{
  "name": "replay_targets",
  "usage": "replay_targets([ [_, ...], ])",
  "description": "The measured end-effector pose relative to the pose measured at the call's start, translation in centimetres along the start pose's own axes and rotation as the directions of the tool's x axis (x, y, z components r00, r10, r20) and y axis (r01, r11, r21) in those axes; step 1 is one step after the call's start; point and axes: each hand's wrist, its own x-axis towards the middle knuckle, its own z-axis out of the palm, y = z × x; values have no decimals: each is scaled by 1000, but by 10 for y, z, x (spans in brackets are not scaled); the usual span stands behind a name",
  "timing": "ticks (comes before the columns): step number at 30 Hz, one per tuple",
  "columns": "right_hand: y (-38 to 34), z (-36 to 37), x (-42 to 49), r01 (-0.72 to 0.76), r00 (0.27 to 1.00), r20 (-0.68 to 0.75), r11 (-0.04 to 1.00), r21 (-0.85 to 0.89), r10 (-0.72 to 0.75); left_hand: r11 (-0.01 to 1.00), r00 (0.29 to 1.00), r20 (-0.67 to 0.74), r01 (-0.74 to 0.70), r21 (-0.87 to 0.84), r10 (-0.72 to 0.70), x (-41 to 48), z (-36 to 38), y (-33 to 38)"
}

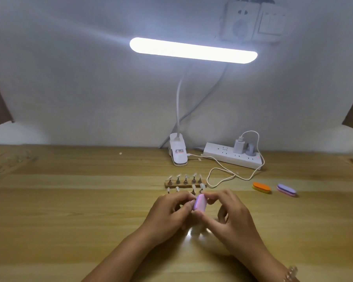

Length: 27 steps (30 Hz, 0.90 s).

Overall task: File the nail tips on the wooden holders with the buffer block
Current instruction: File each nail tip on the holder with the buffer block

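Right hand: thumb and forefinger pinch the pink-purple buffer block, held on edge just above the table, other fingers loosely curled. A bead bracelet is on that wrist.

Left hand: fingers curled and bunched, tips meeting the block's left edge. Cannot tell whether they pinch a nail tip, a peg or the block itself, as the contact is hidden.

Near row of nail tips: just behind the knuckles. Four tips show, two left and two right, with a gap in the middle. The base is hidden by the hands. The missing middle one may be in the left fingers or simply covered; cannot say.

Far wooden holder: just behind that, five tips on pegs, upright or slightly tilted, no hand near them.

To the right, well apart from the hands: an orange buffer and a purple buffer lying flat, neither in use. A white cable loops between them and the holders. Further back are a power strip with a charger plugged in, a lamp clip, and the lit lamp bar overhead.

Progress, as a judgement: filing looks under way, probably on the middle position of the near row. The tips are too small to show which are already filed, so the done count is unknown. At the least, the rest of the near row and the whole far row may still need checking or filing.
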Motion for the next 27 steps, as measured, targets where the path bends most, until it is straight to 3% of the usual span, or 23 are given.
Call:
replay_targets([
  [2,3,-2,1,-41,996,-75,999,-31,38,1000,1000,0,7,4,-7,0,0,0],
  [6,-3,2,-5,102,995,30,984,-146,-99,1000,1000,16,-15,20,15,1,0,1],
  [10,0,-2,-1,7,998,-64,993,-115,-14,1000,1000,1,-3,-11,3,1,-1,0],
  [14,-2,2,-6,81,997,31,976,-201,-77,1000,1000,10,-12,19,12,1,-1,1],
  [18,-3,1,-3,21,998,-50,983,-184,-31,1000,1000,-8,-3,-2,3,1,-2,2],
  [22,-5,2,-7,68,997,38,973,-218,-61,1000,1000,7,-9,22,8,1,-1,3],
  [25,-2,1,-3,15,999,-49,985,-172,-24,1000,1000,-4,6,-10,-6,0,-1,3],
  [27,-1,1,-3,16,999,-29,984,-178,-22,1000,1000,-1,0,-4,0,0,-1,3],
])
